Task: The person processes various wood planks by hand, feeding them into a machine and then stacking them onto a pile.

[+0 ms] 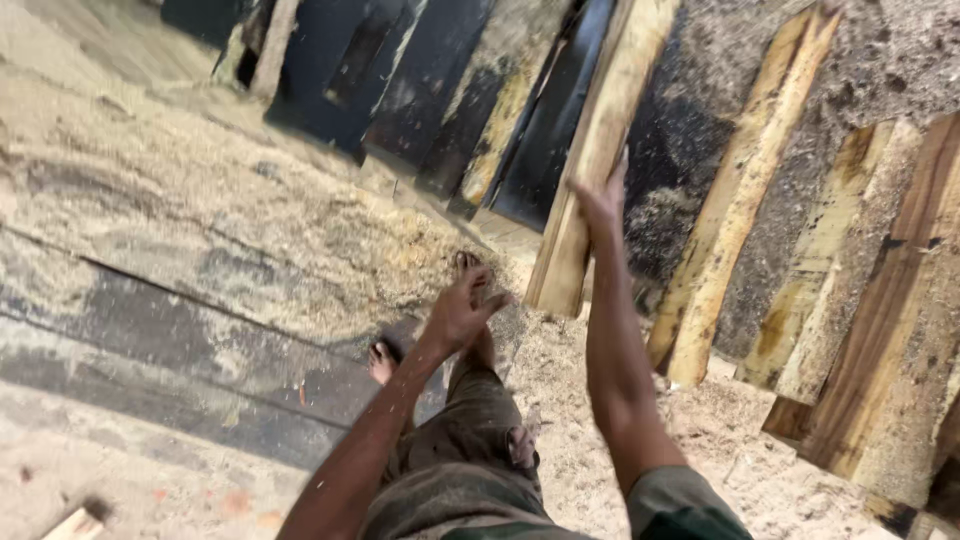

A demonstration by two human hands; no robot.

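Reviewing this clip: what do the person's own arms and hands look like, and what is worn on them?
Both arms are bare and lean from hand to upper arm. The left hand and right hand wear no gloves, rings or watch. Pale sawdust specks cling to the forearms. A short olive-green sleeve covers the right upper arm.

floor (200,330) – dark boards | sawdust (250,230) spread thick | wood offcut (75,523) – lower left corner

Person's arms bare to the upper arm; short olive-green sleeve (680,500) on the right arm. Dusty, sawdust-flecked olive-brown trousers (470,450), worn patch at one knee. Both feet bare. Left hand (462,312) and right hand (600,200) ungloved.
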